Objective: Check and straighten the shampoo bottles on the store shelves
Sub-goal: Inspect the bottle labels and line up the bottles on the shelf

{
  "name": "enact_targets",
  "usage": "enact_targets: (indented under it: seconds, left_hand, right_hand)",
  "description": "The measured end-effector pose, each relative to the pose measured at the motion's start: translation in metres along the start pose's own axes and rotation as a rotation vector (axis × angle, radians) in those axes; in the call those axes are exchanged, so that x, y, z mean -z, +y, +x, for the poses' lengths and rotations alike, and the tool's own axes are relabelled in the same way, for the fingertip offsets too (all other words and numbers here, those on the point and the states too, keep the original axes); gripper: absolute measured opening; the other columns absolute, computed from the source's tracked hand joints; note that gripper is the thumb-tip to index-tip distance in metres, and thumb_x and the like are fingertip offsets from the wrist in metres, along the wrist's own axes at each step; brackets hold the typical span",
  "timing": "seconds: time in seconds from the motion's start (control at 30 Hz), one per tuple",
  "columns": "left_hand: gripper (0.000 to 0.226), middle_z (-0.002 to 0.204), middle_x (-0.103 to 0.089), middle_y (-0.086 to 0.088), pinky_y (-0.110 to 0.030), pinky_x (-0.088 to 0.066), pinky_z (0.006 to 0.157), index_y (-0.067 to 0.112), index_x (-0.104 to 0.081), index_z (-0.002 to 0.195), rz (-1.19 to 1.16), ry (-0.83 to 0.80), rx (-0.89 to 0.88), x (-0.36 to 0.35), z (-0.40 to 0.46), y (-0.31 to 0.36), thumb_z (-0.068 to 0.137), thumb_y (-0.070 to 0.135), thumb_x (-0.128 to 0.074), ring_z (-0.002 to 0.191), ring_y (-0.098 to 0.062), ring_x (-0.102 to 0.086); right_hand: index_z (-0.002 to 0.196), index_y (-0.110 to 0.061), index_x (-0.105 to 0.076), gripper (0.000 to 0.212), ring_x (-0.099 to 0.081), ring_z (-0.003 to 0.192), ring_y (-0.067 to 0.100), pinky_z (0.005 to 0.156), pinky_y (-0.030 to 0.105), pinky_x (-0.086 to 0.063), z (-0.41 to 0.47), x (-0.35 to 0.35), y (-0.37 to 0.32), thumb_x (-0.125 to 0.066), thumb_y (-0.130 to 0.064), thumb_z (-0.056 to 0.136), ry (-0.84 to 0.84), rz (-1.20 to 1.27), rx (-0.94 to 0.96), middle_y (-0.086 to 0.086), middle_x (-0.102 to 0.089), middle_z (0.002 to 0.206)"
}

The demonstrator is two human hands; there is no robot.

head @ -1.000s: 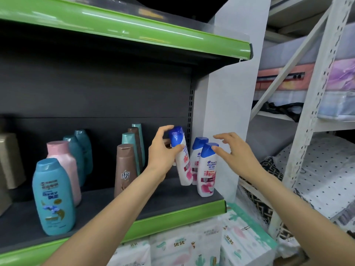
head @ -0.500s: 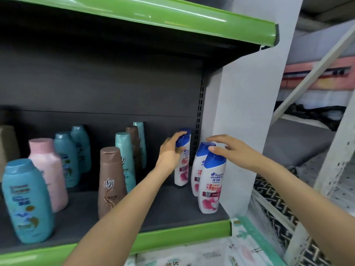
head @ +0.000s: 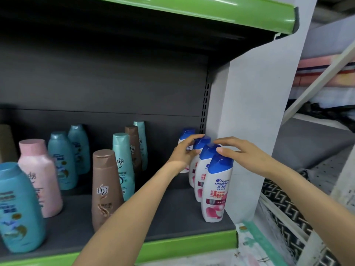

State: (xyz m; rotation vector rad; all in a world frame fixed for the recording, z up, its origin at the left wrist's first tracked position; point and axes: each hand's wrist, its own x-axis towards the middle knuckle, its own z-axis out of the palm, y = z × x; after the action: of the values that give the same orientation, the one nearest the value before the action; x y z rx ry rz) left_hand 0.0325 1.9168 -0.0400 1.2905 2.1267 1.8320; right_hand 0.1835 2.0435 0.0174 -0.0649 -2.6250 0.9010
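On the dark grey shelf with the green front edge, at its right end, four white plastic shampoo bottles with blue caps stand in a row going back. The front white bottle stands upright, close to the white side wall. The right hand rests on the blue caps — its fingers are spread out, touching the tops but not gripping. The left hand is further back, its fingers curled loosely on the side of the third bottle. To the left stand a tall brown plastic bottle, a pink round bottle and a big teal bottle — all upright.
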Motion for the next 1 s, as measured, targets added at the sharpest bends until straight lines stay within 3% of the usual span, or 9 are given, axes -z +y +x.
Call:
enact_targets:
  seconds: [0.17, 0.27, 0.37, 0.43, 0.5, 0.57, 0.7, 0.83, 1.0]
  left_hand:
    - [0.052, 0.139, -0.046, -0.003, -0.039, -0.043, 0.104, 0.036, -0.045, 0.133, -0.027, -0.015, 0.037, 0.001, 0.001, -0.004, 0.093, 0.004, -0.052, 0.130, -0.017, -0.041]
    - [0.056, 0.133, -0.050, -0.007, -0.040, -0.046, 0.101, 0.037, -0.039, 0.137, -0.139, -0.014, 0.101, 0.004, 0.002, -0.001, 0.092, 0.008, -0.056, 0.121, -0.020, -0.050]
    - [0.040, 0.122, -0.060, -0.005, -0.040, -0.046, 0.099, 0.030, -0.052, 0.126, -0.202, 0.148, 0.080, 0.011, 0.011, -0.004, 0.093, 0.007, -0.054, 0.115, -0.020, -0.056]
    - [0.035, 0.114, -0.064, -0.007, -0.030, -0.049, 0.095, 0.024, -0.057, 0.121, -0.138, 0.291, 0.038, 0.015, 0.021, -0.008, 0.093, 0.004, -0.049, 0.105, -0.016, -0.059]
    - [0.035, 0.117, -0.062, -0.009, -0.009, -0.045, 0.083, 0.016, -0.057, 0.123, 0.013, 0.383, -0.004, 0.018, 0.030, -0.011, 0.095, 0.000, -0.043, 0.101, -0.012, -0.057]
    - [0.037, 0.121, -0.059, -0.010, -0.009, -0.040, 0.085, 0.013, -0.057, 0.125, 0.170, 0.430, -0.047, 0.019, 0.039, -0.018, 0.095, -0.001, -0.040, 0.109, -0.016, -0.056]
    - [0.039, 0.125, -0.052, -0.010, -0.013, -0.036, 0.088, 0.020, -0.051, 0.132, 0.269, 0.317, -0.014, 0.016, 0.049, -0.027, 0.095, 0.008, -0.048, 0.114, -0.019, -0.052]
    - [0.049, 0.128, -0.054, -0.011, -0.026, -0.046, 0.090, 0.024, -0.045, 0.135, 0.258, 0.195, 0.067, 0.016, 0.054, -0.029, 0.091, 0.009, -0.058, 0.109, -0.018, -0.056]
    - [0.049, 0.120, -0.061, -0.010, -0.023, -0.046, 0.085, 0.018, -0.050, 0.126, 0.315, 0.258, 0.049, 0.019, 0.049, -0.029, 0.084, -0.002, -0.063, 0.105, -0.020, -0.059]
  right_hand:
    - [0.132, -0.030, -0.050, 0.040, -0.043, 0.120, 0.004, 0.096, 0.023, -0.034, 0.012, 0.006, 0.009, -0.048, -0.041, 0.093, 0.005, 0.033, -0.050, -0.012, -0.048, 0.134]
    - [0.133, -0.029, -0.049, 0.038, -0.040, 0.116, 0.003, 0.095, 0.022, -0.029, 0.026, 0.007, 0.010, -0.045, -0.038, 0.096, 0.027, -0.003, -0.053, -0.010, -0.047, 0.135]
    - [0.129, -0.030, -0.052, 0.034, -0.040, 0.114, 0.002, 0.094, 0.021, -0.028, 0.040, 0.004, 0.007, -0.044, -0.037, 0.097, 0.006, -0.005, -0.061, -0.013, -0.047, 0.126]
    - [0.126, -0.032, -0.055, 0.033, -0.042, 0.115, 0.003, 0.094, 0.020, -0.029, 0.046, 0.003, 0.008, -0.047, -0.040, 0.095, -0.033, 0.014, -0.068, -0.016, -0.048, 0.126]
    - [0.124, -0.032, -0.056, 0.034, -0.045, 0.119, 0.005, 0.097, 0.020, -0.030, 0.051, 0.001, 0.012, -0.049, -0.043, 0.093, -0.061, -0.006, -0.057, -0.015, -0.051, 0.128]
    - [0.122, -0.032, -0.057, 0.032, -0.047, 0.117, 0.006, 0.097, 0.020, -0.030, 0.052, -0.001, 0.016, -0.047, -0.043, 0.094, -0.067, -0.011, -0.054, -0.015, -0.053, 0.126]
    - [0.112, -0.037, -0.058, 0.019, -0.048, 0.114, 0.005, 0.095, 0.020, -0.031, 0.054, -0.005, 0.023, -0.047, -0.036, 0.095, -0.037, 0.038, -0.023, -0.016, -0.054, 0.120]
    - [0.118, -0.031, -0.059, 0.025, -0.048, 0.114, 0.006, 0.092, 0.020, -0.032, 0.055, -0.007, 0.026, -0.048, -0.033, 0.095, -0.013, 0.056, -0.015, -0.014, -0.054, 0.121]
    - [0.121, -0.028, -0.059, 0.029, -0.049, 0.113, 0.007, 0.088, 0.020, -0.034, 0.055, -0.008, 0.026, -0.049, -0.035, 0.095, -0.004, 0.067, -0.022, -0.011, -0.055, 0.122]
